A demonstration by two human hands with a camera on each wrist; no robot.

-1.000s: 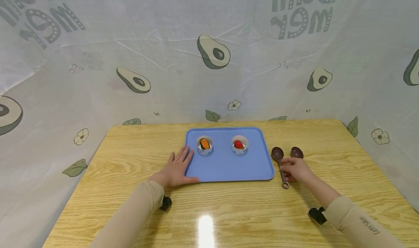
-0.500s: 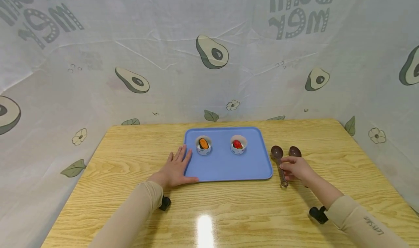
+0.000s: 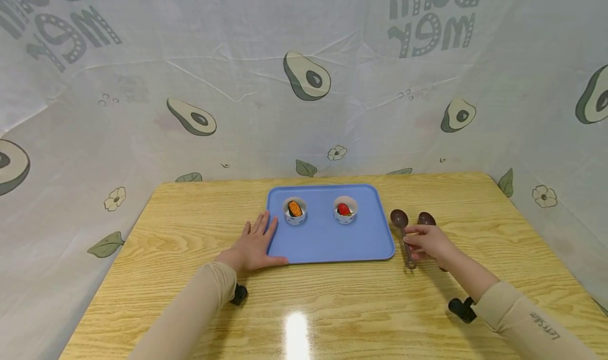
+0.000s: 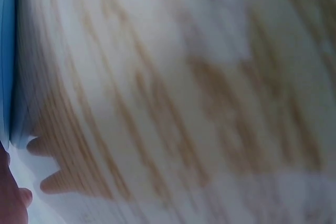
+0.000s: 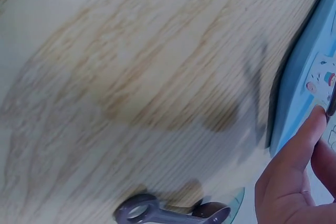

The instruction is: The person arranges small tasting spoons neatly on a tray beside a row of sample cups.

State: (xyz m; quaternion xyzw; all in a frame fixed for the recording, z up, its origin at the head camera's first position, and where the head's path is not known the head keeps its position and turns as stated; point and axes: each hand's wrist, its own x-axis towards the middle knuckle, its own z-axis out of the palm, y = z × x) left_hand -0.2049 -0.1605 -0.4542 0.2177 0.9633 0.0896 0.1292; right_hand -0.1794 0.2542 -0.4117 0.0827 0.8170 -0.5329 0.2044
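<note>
In the head view my left hand rests with spread fingers on the left front corner of a blue tray, thumb along the near edge. Just off the tray's right side, my right hand pinches the handle of a brown spoon between thumb and fingertips. Its bowl points away from me and the handle ends in a ring. A second brown spoon lies behind that hand, its handle mostly hidden; the right wrist view shows this spoon on the table.
On the tray stand two small patterned cups, one with an orange-topped sushi-like piece, the other with a red-topped piece. The wooden table meets a printed curtain at the back.
My right hand and its spoon have risen slightly. The left hand and tray keep their places; the whole head view has drifted a little.
</note>
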